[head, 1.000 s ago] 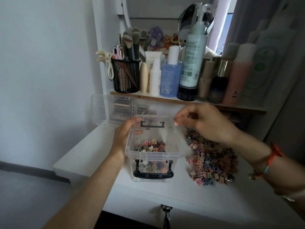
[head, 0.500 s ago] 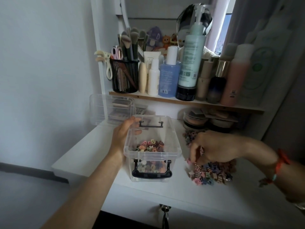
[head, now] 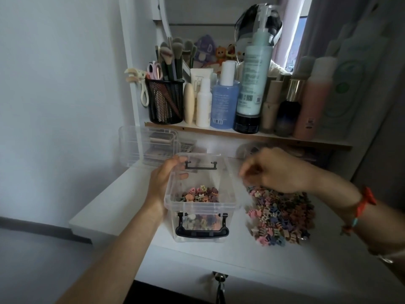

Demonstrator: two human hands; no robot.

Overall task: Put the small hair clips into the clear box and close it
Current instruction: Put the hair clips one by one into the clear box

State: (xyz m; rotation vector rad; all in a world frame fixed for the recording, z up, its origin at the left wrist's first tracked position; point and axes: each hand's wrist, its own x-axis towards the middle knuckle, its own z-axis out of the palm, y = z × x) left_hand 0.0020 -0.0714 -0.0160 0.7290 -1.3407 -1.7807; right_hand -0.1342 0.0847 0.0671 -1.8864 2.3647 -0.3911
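We are partway through the filling and nowhere near the closing. The clear box stands open on the table, between our two hands. A shallow layer of small hair clips covers its floor, just on the near side of our left fingers.

Our left hand steadies the box. Its fingers are curled over the far left corner of the rim, and the thumb shows through the clear wall on the inside.

Our right hand hangs just to the right of the box, level with its rim, with the fingers curled in towards the palm. That hand is blurred, so we cannot tell whether the fingers hold any clips or nothing at all.

Directly under and on the near side of those right fingers lies the loose pile of clips. It is spread over the table close beside the box's right wall. We judge this pile to be a good deal larger than what is in the box, so most of the moving is left to do.

The black latch handle on the near wall hangs down, undone. We cannot pick out a lid for certain anywhere near our fingers. Closing it is the last step, and it is not yet begun.
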